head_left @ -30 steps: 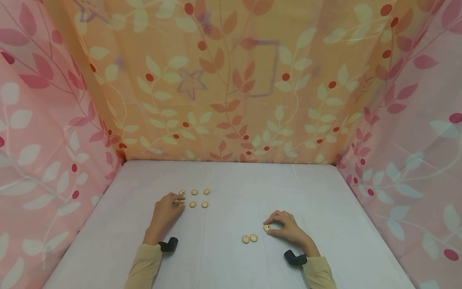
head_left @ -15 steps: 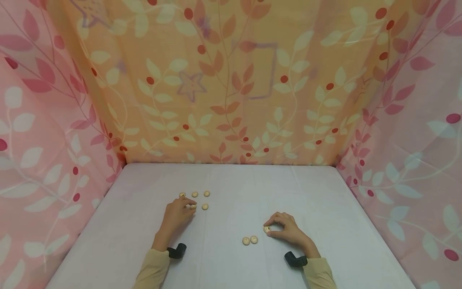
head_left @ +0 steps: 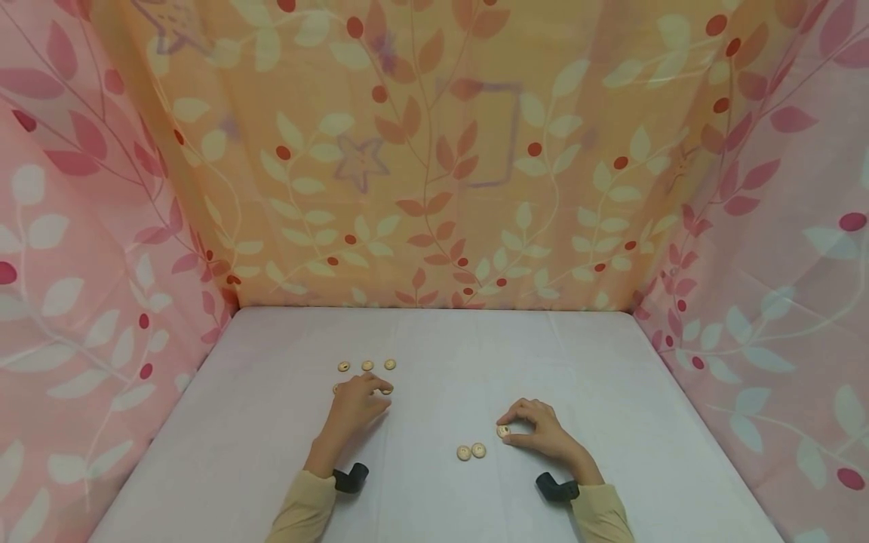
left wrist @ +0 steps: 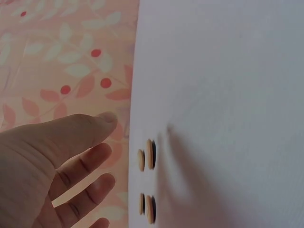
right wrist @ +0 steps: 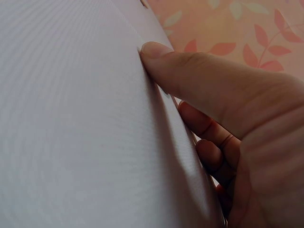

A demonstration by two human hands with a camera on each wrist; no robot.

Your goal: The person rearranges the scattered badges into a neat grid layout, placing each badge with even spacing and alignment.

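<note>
Since the earlier frames the L hand (head_left: 356, 403) has slid along the front row, left end to right end; the R hand (head_left: 539, 430) is basically parked in the same spot. Rn the L hand's thumb and fingers are spread w/ nothing b/w them, going by the left wrist cam. From the head cam its fingertips are right at the front-row end button (head_left: 388, 390), can't tell if they touch it. That hand also blocks most of the row: the left button (head_left: 336, 390) just peeks out, middle of the row is hidden. The back-row buttons (head_left: 367, 365), 3 of 'em, sit in full view behind.

R hand is pinching one held button (head_left: 503, 431) b/w thumb and index, down at the white table (head_left: 434, 498). Right wrist cam doesn't show that one, fwiw. Just left of it is a loose pair of buttons (head_left: 471, 452), side by side.

Handling-wise, imo: they look like wood, so prob super light, stiff, hard to break. Faces might be a bit slick and skid if poked off-center. Edges are thin (see the left wrist view), so best hold is the rim, thumb + index on opposite sides, fingertips low.
</note>
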